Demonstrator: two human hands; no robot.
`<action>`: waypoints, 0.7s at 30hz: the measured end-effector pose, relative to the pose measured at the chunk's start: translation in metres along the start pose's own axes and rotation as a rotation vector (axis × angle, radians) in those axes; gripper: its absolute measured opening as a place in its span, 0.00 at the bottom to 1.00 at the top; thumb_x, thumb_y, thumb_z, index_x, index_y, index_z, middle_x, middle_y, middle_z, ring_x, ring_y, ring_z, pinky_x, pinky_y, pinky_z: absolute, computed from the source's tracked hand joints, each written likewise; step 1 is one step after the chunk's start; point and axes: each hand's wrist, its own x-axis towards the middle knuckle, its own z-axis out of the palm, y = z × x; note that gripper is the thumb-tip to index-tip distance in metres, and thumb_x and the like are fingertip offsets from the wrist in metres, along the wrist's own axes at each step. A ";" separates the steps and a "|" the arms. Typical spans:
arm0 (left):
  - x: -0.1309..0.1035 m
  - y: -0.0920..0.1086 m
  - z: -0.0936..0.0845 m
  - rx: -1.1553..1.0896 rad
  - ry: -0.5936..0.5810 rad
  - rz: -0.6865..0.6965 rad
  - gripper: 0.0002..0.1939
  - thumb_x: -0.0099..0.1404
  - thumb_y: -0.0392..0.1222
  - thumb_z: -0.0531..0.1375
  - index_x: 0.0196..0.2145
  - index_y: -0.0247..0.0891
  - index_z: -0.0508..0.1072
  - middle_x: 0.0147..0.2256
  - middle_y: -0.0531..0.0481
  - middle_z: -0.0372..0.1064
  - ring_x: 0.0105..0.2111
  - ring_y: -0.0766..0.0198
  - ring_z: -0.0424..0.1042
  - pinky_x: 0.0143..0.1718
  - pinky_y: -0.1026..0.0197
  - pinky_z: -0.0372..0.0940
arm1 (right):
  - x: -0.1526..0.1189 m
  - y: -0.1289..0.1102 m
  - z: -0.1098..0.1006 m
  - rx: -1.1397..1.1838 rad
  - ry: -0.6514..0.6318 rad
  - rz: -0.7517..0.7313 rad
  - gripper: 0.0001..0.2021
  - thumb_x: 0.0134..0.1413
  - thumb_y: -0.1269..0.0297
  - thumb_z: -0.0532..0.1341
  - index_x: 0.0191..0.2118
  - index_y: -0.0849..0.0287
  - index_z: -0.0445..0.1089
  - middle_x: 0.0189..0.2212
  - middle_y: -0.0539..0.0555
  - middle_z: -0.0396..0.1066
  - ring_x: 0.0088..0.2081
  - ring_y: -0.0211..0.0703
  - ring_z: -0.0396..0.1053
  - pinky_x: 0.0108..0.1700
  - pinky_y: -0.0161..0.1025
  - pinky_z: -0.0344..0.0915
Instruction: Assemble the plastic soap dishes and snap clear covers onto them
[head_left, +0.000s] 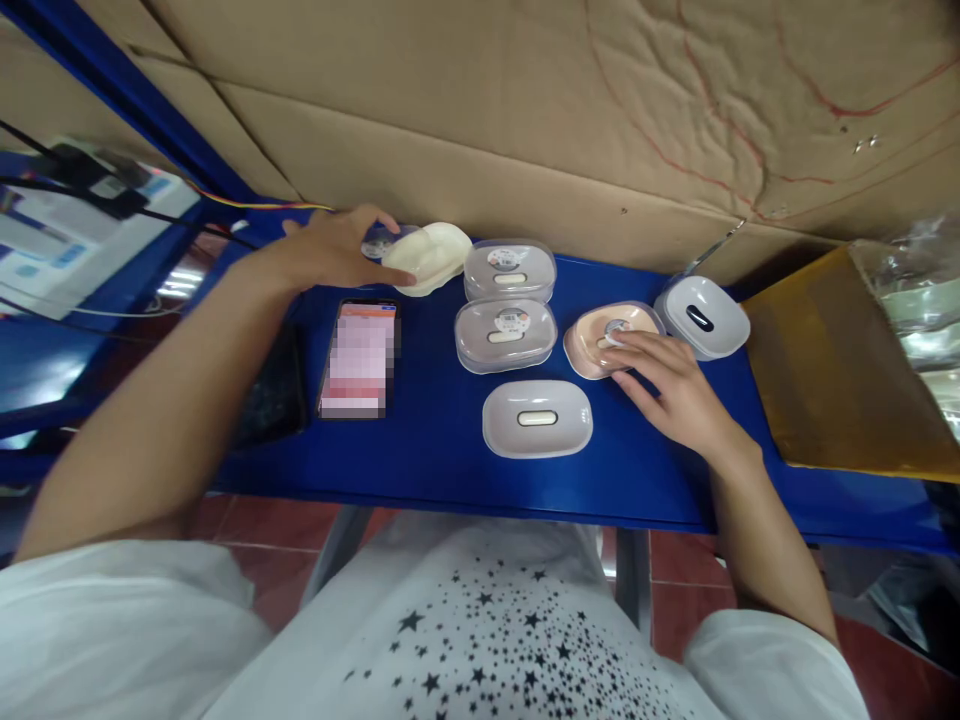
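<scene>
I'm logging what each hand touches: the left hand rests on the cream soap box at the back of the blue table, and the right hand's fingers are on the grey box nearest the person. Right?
Not quite. The head view shows the right hand on the peach box, not the grey box, which lies untouched. The left hand does rest on the cream soap box at the back of the blue table.

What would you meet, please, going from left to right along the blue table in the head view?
Phone → left hand on a cream soap box → two stacked-looking clear-lidded boxes and a grey box nearer → peach box under the right hand → grey box → brown cardboard.
</scene>
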 end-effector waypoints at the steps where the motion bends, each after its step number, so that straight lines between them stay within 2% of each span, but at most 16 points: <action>1: 0.000 0.002 0.000 0.002 -0.025 -0.016 0.49 0.63 0.84 0.56 0.47 0.30 0.81 0.36 0.53 0.83 0.50 0.62 0.79 0.63 0.42 0.68 | 0.000 0.000 0.001 -0.006 0.002 -0.001 0.15 0.77 0.63 0.62 0.63 0.51 0.75 0.65 0.60 0.76 0.67 0.59 0.74 0.66 0.59 0.69; 3: 0.001 0.010 -0.002 -0.008 -0.127 -0.142 0.48 0.63 0.83 0.58 0.52 0.32 0.79 0.42 0.54 0.82 0.53 0.62 0.77 0.66 0.41 0.66 | 0.000 0.000 0.001 -0.025 0.012 -0.006 0.15 0.76 0.63 0.62 0.63 0.51 0.75 0.65 0.60 0.77 0.67 0.59 0.74 0.66 0.60 0.68; 5: 0.006 0.028 -0.012 -0.065 -0.192 -0.305 0.48 0.63 0.81 0.63 0.58 0.32 0.76 0.50 0.51 0.80 0.53 0.61 0.76 0.65 0.41 0.68 | 0.000 -0.002 0.002 -0.049 0.023 -0.019 0.15 0.76 0.64 0.63 0.63 0.51 0.75 0.65 0.61 0.76 0.67 0.60 0.74 0.66 0.60 0.68; 7: 0.012 0.061 -0.029 -0.107 -0.165 -0.475 0.50 0.62 0.78 0.67 0.64 0.32 0.72 0.54 0.46 0.77 0.54 0.57 0.76 0.61 0.41 0.73 | 0.000 -0.007 0.001 -0.075 0.046 -0.044 0.16 0.76 0.65 0.63 0.64 0.51 0.74 0.66 0.62 0.76 0.67 0.62 0.73 0.66 0.62 0.67; 8: 0.014 0.084 -0.040 -0.105 -0.103 -0.518 0.51 0.62 0.77 0.70 0.66 0.32 0.70 0.56 0.44 0.75 0.56 0.53 0.75 0.62 0.40 0.73 | 0.001 -0.011 0.001 -0.085 0.060 -0.057 0.18 0.75 0.65 0.63 0.66 0.51 0.73 0.66 0.62 0.75 0.67 0.62 0.73 0.67 0.63 0.67; 9: 0.014 0.110 -0.052 -0.107 -0.031 -0.508 0.53 0.60 0.76 0.72 0.66 0.32 0.69 0.58 0.41 0.74 0.58 0.49 0.74 0.63 0.38 0.73 | 0.001 -0.017 0.000 -0.091 0.072 -0.069 0.21 0.75 0.65 0.64 0.68 0.51 0.70 0.67 0.64 0.74 0.68 0.63 0.72 0.67 0.64 0.67; 11: 0.009 0.170 -0.072 -0.168 0.028 -0.344 0.47 0.65 0.74 0.70 0.67 0.36 0.69 0.60 0.38 0.71 0.63 0.45 0.71 0.64 0.39 0.72 | 0.002 -0.030 -0.001 -0.083 0.082 -0.099 0.29 0.74 0.63 0.65 0.75 0.51 0.63 0.70 0.65 0.70 0.70 0.65 0.69 0.68 0.65 0.67; 13: -0.003 0.230 -0.084 -0.236 -0.028 -0.180 0.42 0.68 0.71 0.69 0.67 0.40 0.69 0.64 0.35 0.67 0.63 0.41 0.72 0.62 0.40 0.73 | 0.001 -0.043 -0.002 -0.051 0.069 -0.151 0.36 0.72 0.57 0.68 0.79 0.48 0.57 0.74 0.64 0.66 0.74 0.65 0.65 0.71 0.66 0.65; 15: -0.017 0.278 -0.083 -0.216 -0.100 -0.053 0.38 0.71 0.69 0.66 0.67 0.41 0.70 0.64 0.32 0.68 0.60 0.37 0.75 0.56 0.39 0.76 | -0.001 -0.054 0.000 -0.009 0.016 -0.216 0.38 0.71 0.51 0.69 0.79 0.45 0.56 0.75 0.60 0.64 0.76 0.63 0.62 0.74 0.66 0.63; 16: -0.023 0.294 -0.078 -0.192 -0.130 -0.042 0.36 0.73 0.68 0.65 0.66 0.41 0.71 0.62 0.31 0.70 0.57 0.38 0.77 0.53 0.39 0.76 | -0.002 -0.058 0.002 0.012 -0.023 -0.239 0.36 0.71 0.50 0.68 0.79 0.44 0.57 0.75 0.59 0.65 0.76 0.61 0.62 0.74 0.65 0.64; 18: -0.031 0.312 -0.066 -0.168 -0.136 -0.024 0.39 0.73 0.71 0.63 0.67 0.38 0.70 0.60 0.29 0.72 0.54 0.37 0.79 0.51 0.39 0.76 | -0.008 -0.062 0.007 0.043 -0.099 -0.247 0.31 0.74 0.52 0.66 0.76 0.45 0.62 0.72 0.57 0.70 0.75 0.59 0.64 0.74 0.63 0.66; 21: -0.036 0.310 -0.053 -0.168 -0.152 0.047 0.41 0.73 0.68 0.64 0.70 0.35 0.67 0.64 0.24 0.70 0.61 0.33 0.76 0.56 0.35 0.75 | -0.018 -0.062 0.012 0.065 -0.135 -0.199 0.27 0.75 0.57 0.65 0.74 0.47 0.66 0.70 0.56 0.73 0.74 0.58 0.66 0.72 0.62 0.70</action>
